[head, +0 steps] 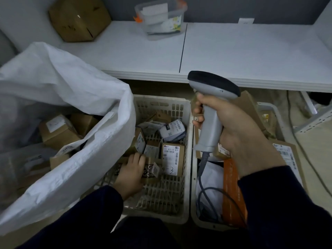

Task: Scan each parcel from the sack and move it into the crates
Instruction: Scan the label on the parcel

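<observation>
Sorting well under way: a parcel going into the left crate, many still in the sack.

The left hand (130,174) lies palm-down with its fingers curled over a brown parcel (149,172) wrapped in patterned tape, low inside the left crate (186,159) near its left wall; whether the grip is firm or easing off cannot be told. The right hand (239,139) is wrapped closed around the grip of the grey scanner (211,112), held upright above the right crate (193,209), its cable trailing down inside. Several labelled boxes already lie toward the far end of the left crate, and flat parcels fill the right one. The white sack (68,97), at the left, shows more boxes inside, so much scanning apparently remains.
</observation>
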